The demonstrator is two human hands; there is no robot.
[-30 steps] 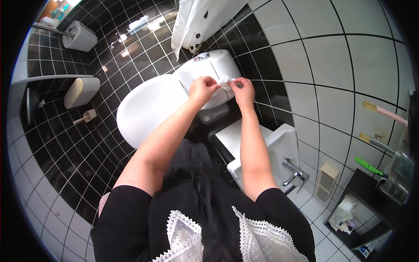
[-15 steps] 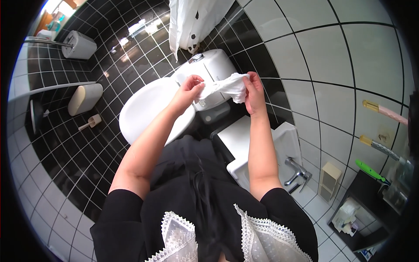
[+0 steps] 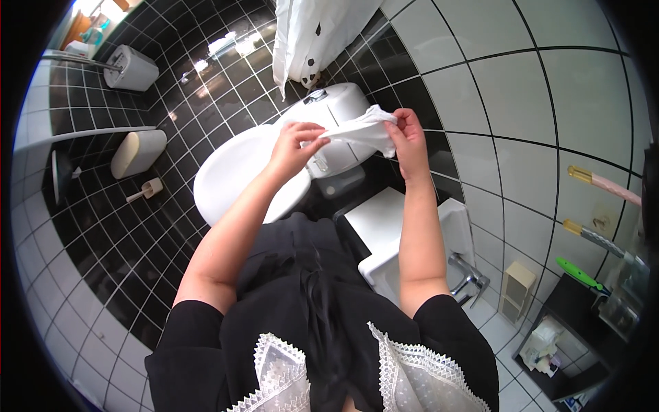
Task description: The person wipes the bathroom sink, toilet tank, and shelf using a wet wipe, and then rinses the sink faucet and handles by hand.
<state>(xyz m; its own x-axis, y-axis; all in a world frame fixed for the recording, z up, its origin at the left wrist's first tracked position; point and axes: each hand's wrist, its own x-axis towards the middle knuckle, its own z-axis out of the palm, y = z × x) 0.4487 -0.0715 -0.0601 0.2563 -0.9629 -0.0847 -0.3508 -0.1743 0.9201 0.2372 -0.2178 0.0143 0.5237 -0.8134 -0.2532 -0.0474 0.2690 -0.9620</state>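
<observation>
A small, thin white cloth (image 3: 362,130) is stretched between my two hands, over the white toilet tank (image 3: 350,99). My left hand (image 3: 294,147) pinches its left end between thumb and fingers. At the other end, my right hand (image 3: 410,143) is closed on a bunched part, and a loose fold hangs below it. Whether the cloth is a garment or a rag, I cannot tell. Beneath my left forearm lies the closed, oval white toilet lid (image 3: 237,175).
A white sink (image 3: 384,271) with a chrome faucet (image 3: 469,278) is beside my right forearm. A white curtain with black spots (image 3: 309,41) hangs behind the tank. To the right are a dark shelf (image 3: 580,309) and a green-handled tool (image 3: 579,273). A toilet-paper holder-like beige box (image 3: 139,152) is on the left wall.
Both hands have moved slightly apart, the right one going a little rightward. The cloth is now pulled longer and flatter, less twisted than before. My left fingers are more extended.
</observation>
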